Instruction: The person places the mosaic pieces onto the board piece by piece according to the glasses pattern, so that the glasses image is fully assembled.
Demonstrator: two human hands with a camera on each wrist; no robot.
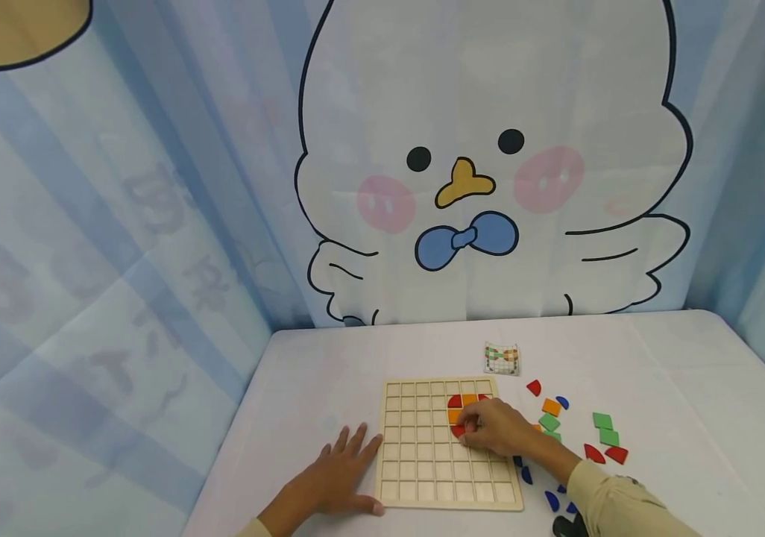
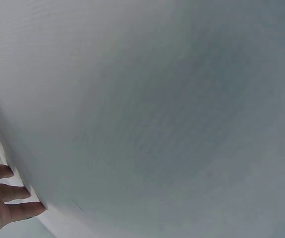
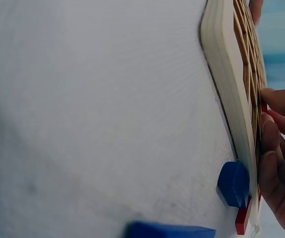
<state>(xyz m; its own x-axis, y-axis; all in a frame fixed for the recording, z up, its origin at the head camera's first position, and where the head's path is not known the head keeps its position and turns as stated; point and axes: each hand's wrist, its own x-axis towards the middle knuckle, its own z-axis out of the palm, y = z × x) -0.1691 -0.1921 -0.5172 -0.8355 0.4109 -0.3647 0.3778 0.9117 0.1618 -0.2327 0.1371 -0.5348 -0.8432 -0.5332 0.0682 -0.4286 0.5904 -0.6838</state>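
A square wooden grid board (image 1: 416, 450) lies on the white table. My left hand (image 1: 338, 475) rests flat with spread fingers at its left side, thumb and index fingertip right at the edge; several of its fingers (image 2: 21, 210) show in the left wrist view. Over the board's upper right part, my right hand (image 1: 498, 428) has curled fingers and pinches a red quarter-round piece (image 3: 264, 107) down at the grid. Around those fingertips, red pieces (image 1: 454, 401) and orange square pieces (image 1: 469, 399) sit in the cells, partly hidden by the hand.
A small patterned card (image 1: 502, 359) lies behind the board. Right of it are scattered loose pieces: green diamonds (image 1: 602, 421), red quarter-rounds (image 1: 616, 455), an orange square (image 1: 552, 406) and blue half-rounds (image 1: 552, 500). A black object (image 1: 564, 526) shows beside the right sleeve. Printed curtains (image 1: 463, 283) stand behind the table.
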